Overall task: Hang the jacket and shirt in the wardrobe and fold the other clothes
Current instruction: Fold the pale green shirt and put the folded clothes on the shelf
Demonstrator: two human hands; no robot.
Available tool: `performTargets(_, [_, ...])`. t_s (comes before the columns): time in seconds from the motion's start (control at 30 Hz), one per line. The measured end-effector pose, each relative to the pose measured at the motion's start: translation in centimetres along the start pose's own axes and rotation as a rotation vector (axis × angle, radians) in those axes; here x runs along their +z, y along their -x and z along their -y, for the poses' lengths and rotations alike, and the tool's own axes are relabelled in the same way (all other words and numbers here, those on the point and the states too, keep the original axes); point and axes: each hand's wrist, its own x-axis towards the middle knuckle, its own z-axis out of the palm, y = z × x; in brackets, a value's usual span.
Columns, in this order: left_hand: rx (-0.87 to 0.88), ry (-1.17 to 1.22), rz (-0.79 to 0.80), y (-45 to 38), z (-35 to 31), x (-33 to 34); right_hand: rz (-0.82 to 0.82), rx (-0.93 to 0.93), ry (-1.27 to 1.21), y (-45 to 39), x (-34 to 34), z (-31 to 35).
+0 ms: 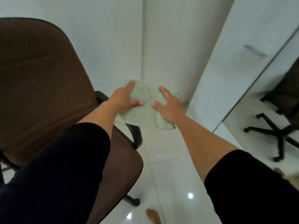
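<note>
- A bare foot (152,215) stands on the white tiled floor (174,183).
- Black sleeves (64,167) reach forward over a brown chair (40,75).
- The left hand (123,99) and right hand (169,105) hold a pale green cloth (144,113) in the air between them, fingers spread over its top, thumbs nearly meeting.
- The cloth hangs beside the chair's armrest, before a white wardrobe door (234,54).
- A mirror (275,110) at right reflects the chair's base.

Count: 1 pale green cloth (145,109), 2 hands – left hand (124,99), right hand (169,104), 1 brown office chair (40,78), 1 mirror (275,110), 1 bare foot (152,215).
</note>
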Motion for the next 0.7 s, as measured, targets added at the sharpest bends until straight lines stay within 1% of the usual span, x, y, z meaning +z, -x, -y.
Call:
performTargets(0.17, [0.290,-0.042,0.064,0.0,-11.1,3.2,-0.217,0.168,0.048,6.8,-9.6,-3.9])
performTargets(0.3, [0.501,-0.060,0.174,0.9,-20.6,8.0,-0.398,0.322,0.103,13.6,-16.7,-8.2])
performTargets(0.4, [0.635,-0.067,0.255,2.3,-27.6,12.2,-0.504,0.443,0.154,18.6,-21.5,-11.5])
performTargets(0.53, [0.811,-0.107,0.338,4.5,-35.9,17.8,-0.628,0.593,0.169,24.6,-25.9,-15.9])
performTargets(0.7, [0.951,-0.122,0.490,7.3,-44.6,25.9,-0.713,0.771,0.142,31.6,-30.2,-22.2])
